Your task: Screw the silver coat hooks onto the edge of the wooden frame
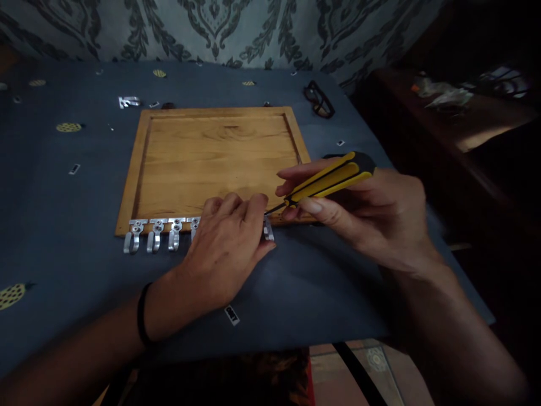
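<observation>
A framed wooden board (215, 163) lies flat, with a row of silver metal hooks (175, 234) along its near edge. My left hand (226, 245) presses over that edge with bent fingers, covering part of the row. Between its index finger and thumb is the metal hook (269, 230) at the row's right end, only partly visible. In my right hand (372, 214) is a yellow and black screwdriver (325, 180), tilted down to the left. Its shaft reaches the hook beside my left index finger; the tip's exact contact is hidden.
Beyond the board, a loose metal hook (129, 102) lies on the blue patterned tablecloth (93, 203). Black-framed glasses (319, 100) rest at the back right. To the right stands a brown surface (486, 121) with a crumpled clear plastic bag (448, 96).
</observation>
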{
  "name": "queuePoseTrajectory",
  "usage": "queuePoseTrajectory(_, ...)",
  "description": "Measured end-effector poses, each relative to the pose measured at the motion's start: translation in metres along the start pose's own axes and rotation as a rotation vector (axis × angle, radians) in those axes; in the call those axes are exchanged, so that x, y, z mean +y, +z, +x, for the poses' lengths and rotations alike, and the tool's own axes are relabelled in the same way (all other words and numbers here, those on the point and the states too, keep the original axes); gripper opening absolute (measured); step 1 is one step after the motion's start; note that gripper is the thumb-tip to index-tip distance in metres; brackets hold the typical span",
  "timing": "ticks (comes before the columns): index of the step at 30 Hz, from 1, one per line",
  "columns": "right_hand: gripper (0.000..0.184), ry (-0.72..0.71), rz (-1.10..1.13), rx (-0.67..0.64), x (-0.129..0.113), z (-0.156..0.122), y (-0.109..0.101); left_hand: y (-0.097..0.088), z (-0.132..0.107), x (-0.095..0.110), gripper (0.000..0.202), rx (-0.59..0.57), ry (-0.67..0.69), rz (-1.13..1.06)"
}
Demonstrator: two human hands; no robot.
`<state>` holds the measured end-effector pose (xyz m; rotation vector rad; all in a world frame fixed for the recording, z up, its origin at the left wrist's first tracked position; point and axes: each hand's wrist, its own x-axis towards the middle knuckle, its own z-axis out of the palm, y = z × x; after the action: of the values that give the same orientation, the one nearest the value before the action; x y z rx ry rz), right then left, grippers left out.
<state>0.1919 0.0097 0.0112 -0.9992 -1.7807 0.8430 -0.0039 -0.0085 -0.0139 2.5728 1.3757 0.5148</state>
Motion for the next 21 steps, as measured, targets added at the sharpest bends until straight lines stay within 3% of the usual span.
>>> queuePoseTrajectory(7, 0.007, -0.046, -0.012, -0.011, 0.002, 0.004, 0.002, -0.001, 0.001, -0.001, 0.034, -0.009, -0.009, 0.005)
queuePoseTrajectory(11, 0.017, -0.105, -0.136, 0.049, 0.004, 0.004, 0.006, 0.000, 0.001, -0.001, 0.036, 0.007, 0.001, 0.003)
queuePoseTrajectory(21, 0.015, -0.033, -0.055, 0.125, 0.008, 0.000, 0.012, -0.001, 0.000, 0.000, 0.039, -0.014, -0.011, -0.006)
